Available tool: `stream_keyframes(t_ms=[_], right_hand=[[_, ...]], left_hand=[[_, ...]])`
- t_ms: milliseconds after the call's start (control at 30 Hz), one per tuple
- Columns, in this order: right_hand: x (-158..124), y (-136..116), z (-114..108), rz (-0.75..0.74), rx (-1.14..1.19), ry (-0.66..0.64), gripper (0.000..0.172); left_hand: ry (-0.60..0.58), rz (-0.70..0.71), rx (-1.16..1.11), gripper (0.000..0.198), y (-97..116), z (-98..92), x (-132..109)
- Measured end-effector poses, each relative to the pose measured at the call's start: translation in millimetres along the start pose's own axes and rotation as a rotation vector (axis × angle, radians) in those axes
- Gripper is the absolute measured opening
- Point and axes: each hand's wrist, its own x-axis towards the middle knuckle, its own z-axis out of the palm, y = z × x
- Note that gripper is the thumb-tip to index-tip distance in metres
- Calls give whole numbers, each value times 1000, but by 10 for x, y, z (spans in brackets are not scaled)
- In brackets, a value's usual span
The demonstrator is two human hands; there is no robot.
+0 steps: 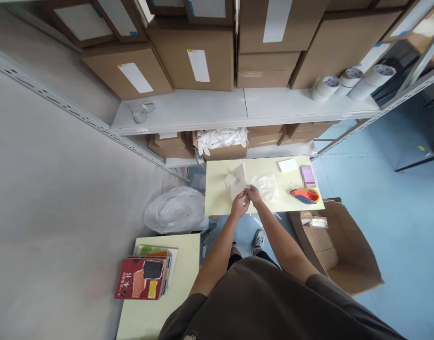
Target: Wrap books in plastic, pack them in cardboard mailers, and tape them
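Observation:
My left hand (240, 205) is closed at the lower end of a thin white flat box (238, 178), which stands tilted above the pale yellow table (217, 200). Right beside it, my right hand (253, 194) has its fingers pinched at the box's lower right edge. The two hands almost touch, and what lies between the fingertips is too small to make out. Just right of the hands lies a heap of clear plastic bags (268, 188). A loose white flap or paper (230, 179) shows at the box's left side.
On the table's right are a white box (287, 165), a purple packet (308, 176) and an orange-blue tool (304, 195). Shelving with cartons (213, 61) and tape rolls (328, 86) rises ahead. An open carton (344, 250), a plastic sack (176, 210) and books (142, 278) stand around me.

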Motion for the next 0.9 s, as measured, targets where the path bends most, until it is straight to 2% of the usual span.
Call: stream_keyframes(t_ms=[67, 133, 200, 267, 333, 400, 433, 500, 567, 633, 733, 800, 900], right_hand=[[90, 133, -204, 48, -157, 74, 31], [186, 243, -376, 92, -245, 98, 29], [277, 319, -514, 116, -294, 109, 29], [340, 362, -619, 129, -334, 146, 39], [355, 387, -683, 88, -392, 214, 54], [325, 405, -694, -25, -478, 223, 62], [299, 414, -679, -90, -531, 178, 63], [247, 433, -617, -164, -640, 6, 65], [212, 455, -536, -121, -745, -176, 73], [199, 486, -465, -35, -810, -275, 82], [208, 539, -405, 11, -818, -284, 81], [220, 563, -377, 8, -804, -239, 77], [246, 561, -296, 26, -712, -154, 73]], left_hand=[[-18, -7, 0, 54, -39, 148, 36], [-42, -99, 61, 55, -119, 265, 79], [-162, -206, 147, 58, -205, 363, 115], [-311, -257, 223, 64, -264, 449, 131], [-370, -255, 277, 69, -281, 523, 124], [-347, -242, 306, 72, -262, 572, 108], [-328, -237, 309, 74, -247, 583, 102], [-280, -229, 293, 73, -234, 565, 107], [-186, -239, 257, 65, -274, 491, 139], [-27, -320, 204, 57, -377, 375, 201], [182, -554, 46, 52, -594, 190, 336], [202, -672, -116, 46, -727, 89, 430], [161, -716, -272, 34, -861, -56, 513]])
